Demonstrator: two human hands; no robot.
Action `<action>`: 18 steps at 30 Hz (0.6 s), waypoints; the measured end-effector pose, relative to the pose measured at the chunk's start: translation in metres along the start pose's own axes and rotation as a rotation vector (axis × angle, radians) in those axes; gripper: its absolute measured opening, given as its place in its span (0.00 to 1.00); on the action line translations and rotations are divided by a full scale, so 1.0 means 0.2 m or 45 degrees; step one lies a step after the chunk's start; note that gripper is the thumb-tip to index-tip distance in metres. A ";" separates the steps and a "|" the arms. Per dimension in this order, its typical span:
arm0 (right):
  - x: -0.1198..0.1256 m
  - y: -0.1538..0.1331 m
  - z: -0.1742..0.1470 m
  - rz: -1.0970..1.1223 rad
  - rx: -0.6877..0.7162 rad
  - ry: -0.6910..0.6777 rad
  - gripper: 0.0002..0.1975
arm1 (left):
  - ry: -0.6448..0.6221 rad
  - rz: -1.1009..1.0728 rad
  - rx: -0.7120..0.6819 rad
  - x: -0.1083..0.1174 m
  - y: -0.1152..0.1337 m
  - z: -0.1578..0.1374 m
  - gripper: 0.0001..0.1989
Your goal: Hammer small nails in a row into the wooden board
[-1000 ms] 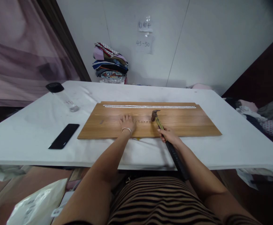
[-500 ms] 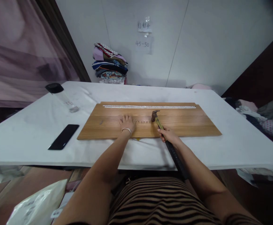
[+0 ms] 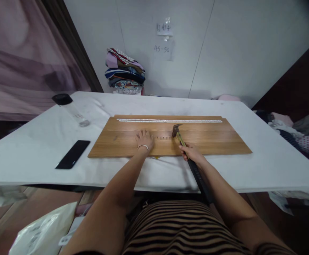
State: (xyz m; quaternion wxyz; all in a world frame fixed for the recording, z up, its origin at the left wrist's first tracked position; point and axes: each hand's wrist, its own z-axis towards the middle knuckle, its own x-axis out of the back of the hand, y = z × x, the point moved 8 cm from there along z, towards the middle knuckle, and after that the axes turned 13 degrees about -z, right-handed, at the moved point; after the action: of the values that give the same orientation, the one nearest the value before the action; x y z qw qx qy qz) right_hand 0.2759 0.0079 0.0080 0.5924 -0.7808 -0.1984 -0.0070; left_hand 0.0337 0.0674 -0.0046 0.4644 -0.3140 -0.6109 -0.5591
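Note:
My left hand (image 3: 145,140) lies flat on a wooden board (image 3: 207,138), fingers spread, with a bracelet at its wrist. From beside that hand a row of small nails (image 3: 162,137) runs rightward along the board. My right hand (image 3: 192,152) is wrapped round a claw hammer (image 3: 178,134), gripping it partway up, with the long black handle reaching back under my forearm. The hammer's head is over the right end of the nail row; whether it touches a nail I cannot tell. Two white strips (image 3: 170,121) run along the board's far side.
The board rests on a white-covered table (image 3: 271,141). To its left are a black phone (image 3: 73,154) and a clear bottle with a black lid (image 3: 72,109). Folded clothes (image 3: 125,72) are stacked behind the table, against the wall. A plastic bag (image 3: 43,228) lies below at left.
The view has shifted very slightly. Both hands and the hammer keep practically the same place on and over the board.

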 end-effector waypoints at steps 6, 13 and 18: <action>0.00 0.00 0.01 0.013 0.021 0.006 0.19 | -0.001 0.006 0.002 0.00 0.00 0.00 0.25; 0.01 0.02 0.01 -0.004 0.030 0.020 0.18 | -0.005 0.001 0.001 0.00 0.00 0.00 0.26; 0.01 0.02 0.01 0.005 0.035 0.009 0.18 | -0.008 -0.003 0.008 0.00 -0.01 0.00 0.26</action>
State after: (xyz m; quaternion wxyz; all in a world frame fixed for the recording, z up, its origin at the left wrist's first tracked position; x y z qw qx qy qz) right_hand 0.2782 0.0083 0.0039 0.6038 -0.7730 -0.1948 -0.0057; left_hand 0.0326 0.0672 -0.0049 0.4627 -0.3136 -0.6146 -0.5567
